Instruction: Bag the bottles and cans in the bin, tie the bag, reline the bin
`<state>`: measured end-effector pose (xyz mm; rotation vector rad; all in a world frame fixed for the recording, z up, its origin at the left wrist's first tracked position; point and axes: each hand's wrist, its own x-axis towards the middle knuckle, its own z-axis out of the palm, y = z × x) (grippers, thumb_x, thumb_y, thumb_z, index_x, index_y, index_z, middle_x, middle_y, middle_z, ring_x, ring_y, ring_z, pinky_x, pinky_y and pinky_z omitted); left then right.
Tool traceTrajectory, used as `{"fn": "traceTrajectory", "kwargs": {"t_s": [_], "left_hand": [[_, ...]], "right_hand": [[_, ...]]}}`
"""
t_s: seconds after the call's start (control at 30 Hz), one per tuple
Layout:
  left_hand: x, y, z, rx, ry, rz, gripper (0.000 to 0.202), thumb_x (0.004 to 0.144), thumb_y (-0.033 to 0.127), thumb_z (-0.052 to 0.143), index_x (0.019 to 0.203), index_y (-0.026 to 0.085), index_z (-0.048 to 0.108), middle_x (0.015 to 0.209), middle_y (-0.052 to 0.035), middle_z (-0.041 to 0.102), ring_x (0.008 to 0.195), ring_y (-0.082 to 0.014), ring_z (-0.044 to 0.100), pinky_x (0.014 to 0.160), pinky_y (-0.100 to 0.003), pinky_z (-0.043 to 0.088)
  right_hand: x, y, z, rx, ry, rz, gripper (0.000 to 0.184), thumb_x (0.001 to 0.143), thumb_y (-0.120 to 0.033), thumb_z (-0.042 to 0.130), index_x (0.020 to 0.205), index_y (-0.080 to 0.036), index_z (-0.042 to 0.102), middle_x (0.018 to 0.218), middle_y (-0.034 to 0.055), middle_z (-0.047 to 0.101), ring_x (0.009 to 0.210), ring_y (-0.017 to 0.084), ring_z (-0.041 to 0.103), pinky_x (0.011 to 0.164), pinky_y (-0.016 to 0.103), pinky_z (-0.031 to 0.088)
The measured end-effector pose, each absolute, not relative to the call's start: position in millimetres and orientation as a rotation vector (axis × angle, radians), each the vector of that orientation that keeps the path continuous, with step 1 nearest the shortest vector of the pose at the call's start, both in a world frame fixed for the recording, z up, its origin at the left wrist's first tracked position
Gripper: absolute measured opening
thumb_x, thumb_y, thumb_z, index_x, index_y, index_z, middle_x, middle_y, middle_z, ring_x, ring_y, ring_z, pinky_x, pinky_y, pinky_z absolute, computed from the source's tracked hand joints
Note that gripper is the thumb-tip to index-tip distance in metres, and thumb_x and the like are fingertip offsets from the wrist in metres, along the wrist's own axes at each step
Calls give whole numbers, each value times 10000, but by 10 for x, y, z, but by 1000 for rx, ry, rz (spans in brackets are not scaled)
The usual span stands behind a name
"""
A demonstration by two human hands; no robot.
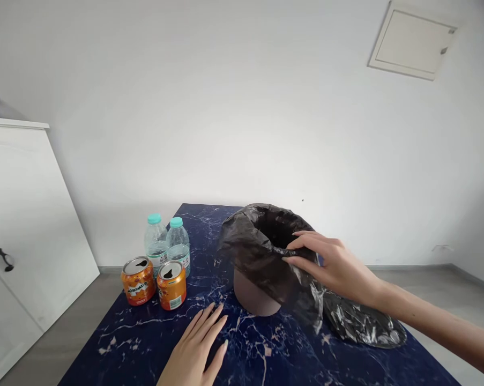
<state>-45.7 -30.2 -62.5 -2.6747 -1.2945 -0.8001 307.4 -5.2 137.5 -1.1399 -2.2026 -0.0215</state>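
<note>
A small brown bin [254, 297] stands on the dark blue marble table [145, 343], draped with a black plastic bag [261, 246] whose loose end trails to the right. My right hand [332, 265] pinches the bag's rim at the near right side of the bin's mouth. My left hand [197, 348] lies flat on the table in front of the bin, fingers stretched out, holding nothing. Two orange cans [138, 280] [171, 284] with opened tops stand left of the bin. Behind them stand two small water bottles [156, 241] [178, 244] with teal caps.
A white cabinet [20, 230] with a black handle stands at the left beside the table. A white wall runs behind, with a small hatch [412, 42] high at the right. Grey floor shows on both sides of the table.
</note>
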Motion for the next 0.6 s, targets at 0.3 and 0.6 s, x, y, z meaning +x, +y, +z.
{"fn": "traceTrajectory", "kwargs": {"t_s": [0.3,0.6], "left_hand": [[-462,-311,-528,-2675,-1398,-908,375,1079,492,611,1444,466,691,1452,56,745,1291,-305,757,1001,-424,703],[-307,-454,184,-2442,-1678,-1802,301,1121,497,511,1057,293,723,1088,-51,794,1048,-240,783,879,-280,657]], "right_hand": [[3191,-347,1483,-964,-2328,121,252,1080,-497,644,1268,-347,717,1291,51,779,1304,304,704,1232,613,523],[3315,-242,961,-1192,-1629,430,514,1136,-600,403,1602,-413,516,1740,-4,457,1641,292,380,1364,588,299]]}}
